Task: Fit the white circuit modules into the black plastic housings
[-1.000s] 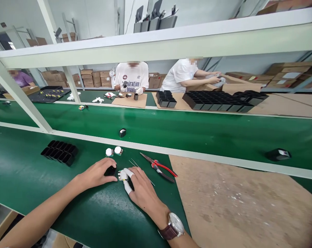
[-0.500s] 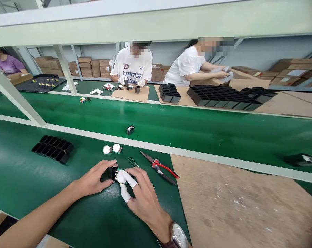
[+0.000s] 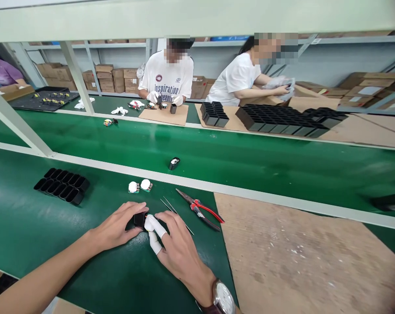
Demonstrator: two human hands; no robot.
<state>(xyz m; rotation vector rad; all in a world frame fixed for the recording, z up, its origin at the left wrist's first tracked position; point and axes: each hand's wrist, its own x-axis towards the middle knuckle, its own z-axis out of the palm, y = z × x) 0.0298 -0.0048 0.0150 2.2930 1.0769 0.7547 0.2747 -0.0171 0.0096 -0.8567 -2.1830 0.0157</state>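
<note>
My left hand (image 3: 120, 224) is closed around a small black plastic case (image 3: 139, 220) lying on its side on the green bench, its mouth facing right. White finger covers sit on two fingers of my right hand (image 3: 174, 242). Those fingers pinch a circuit board with a white round top (image 3: 149, 223), partly inside the case mouth; most of the board is hidden. Behind my hands stand two similar white-topped circuit boards (image 3: 139, 186). Right of my right hand lie metal tweezers (image 3: 177, 213) and red-and-black long-nose pliers (image 3: 200, 209).
A block of black cases (image 3: 62, 186) stands at the left. A brown board (image 3: 302, 253) covers the bench at right. Beyond a pale rail, a green conveyor (image 3: 249, 161) carries a filled black case (image 3: 174, 163). Two co-workers in white shirts (image 3: 167, 78) work across it.
My right hand has pushed the circuit board further left into the case mouth. Items on the conveyor have shifted right. The whole view has tilted slightly.
</note>
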